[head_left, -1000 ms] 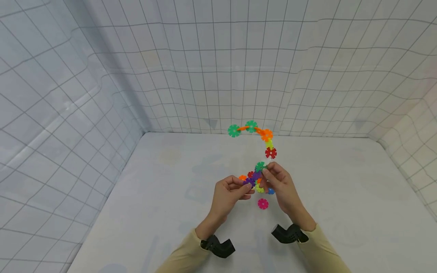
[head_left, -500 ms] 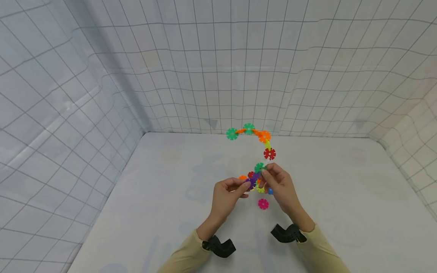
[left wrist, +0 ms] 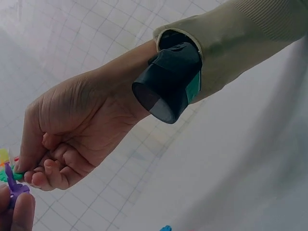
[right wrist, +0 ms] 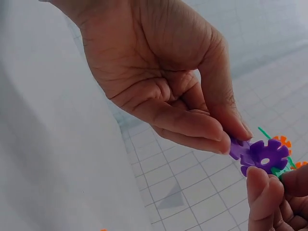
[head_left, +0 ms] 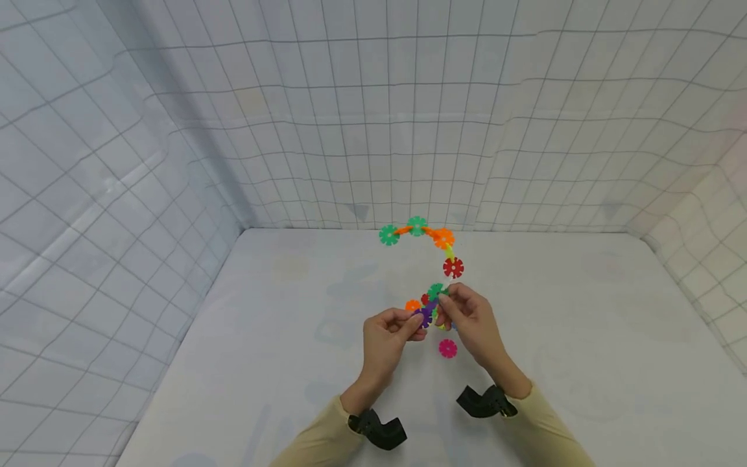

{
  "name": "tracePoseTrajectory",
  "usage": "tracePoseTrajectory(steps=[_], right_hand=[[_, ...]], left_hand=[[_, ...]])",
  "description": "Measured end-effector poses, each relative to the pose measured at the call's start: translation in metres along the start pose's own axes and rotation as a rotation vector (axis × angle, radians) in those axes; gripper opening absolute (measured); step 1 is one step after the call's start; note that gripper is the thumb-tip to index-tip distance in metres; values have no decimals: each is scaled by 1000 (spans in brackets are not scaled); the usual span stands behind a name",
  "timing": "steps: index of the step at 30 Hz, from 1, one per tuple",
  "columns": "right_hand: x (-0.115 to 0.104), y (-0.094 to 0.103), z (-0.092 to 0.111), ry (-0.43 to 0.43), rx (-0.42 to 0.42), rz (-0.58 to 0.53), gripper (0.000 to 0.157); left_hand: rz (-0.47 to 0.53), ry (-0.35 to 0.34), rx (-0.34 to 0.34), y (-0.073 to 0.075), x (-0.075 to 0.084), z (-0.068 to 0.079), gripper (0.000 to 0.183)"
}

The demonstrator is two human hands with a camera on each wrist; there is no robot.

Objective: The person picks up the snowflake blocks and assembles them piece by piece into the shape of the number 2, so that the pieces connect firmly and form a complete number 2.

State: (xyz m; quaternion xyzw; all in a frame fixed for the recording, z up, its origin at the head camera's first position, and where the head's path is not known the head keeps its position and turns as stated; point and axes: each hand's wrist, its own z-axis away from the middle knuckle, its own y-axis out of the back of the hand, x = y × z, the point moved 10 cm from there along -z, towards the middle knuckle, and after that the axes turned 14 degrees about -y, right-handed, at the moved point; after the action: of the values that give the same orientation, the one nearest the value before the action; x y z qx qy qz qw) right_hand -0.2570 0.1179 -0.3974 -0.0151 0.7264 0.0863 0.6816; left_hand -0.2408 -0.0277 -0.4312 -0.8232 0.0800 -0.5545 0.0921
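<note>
My left fingers [head_left: 410,328] pinch a purple disc [head_left: 425,320] at the near end of the chain [head_left: 449,268]; my right fingers [head_left: 452,310] pinch the chain just beside it, near a green disc [head_left: 434,291]. I judge I'm slotting the purple one home, which calls for aligned notches and steady pressure. The chain's long, curved axis runs away from me over the bench [head_left: 554,311], then hooks left.
</note>
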Motion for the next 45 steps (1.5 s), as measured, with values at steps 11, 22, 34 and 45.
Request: tracePoseTrajectory(steps=[11,22,34,45], right_hand=[[6,1,-4,-78,-39,6,18],[14,-1,-6,-147,-83,-34,18],[20,-10,-6,-196,-186,16,27],[24,-24,0,-204,-254,75,18]], left_hand=[[-9,72,-136,-3,-4,-7,21],[-75,135,-213,0,-6,-9,25],[-55,48,-136,8,6,-16,20],[-28,51,-111,11,3,-16,20]])
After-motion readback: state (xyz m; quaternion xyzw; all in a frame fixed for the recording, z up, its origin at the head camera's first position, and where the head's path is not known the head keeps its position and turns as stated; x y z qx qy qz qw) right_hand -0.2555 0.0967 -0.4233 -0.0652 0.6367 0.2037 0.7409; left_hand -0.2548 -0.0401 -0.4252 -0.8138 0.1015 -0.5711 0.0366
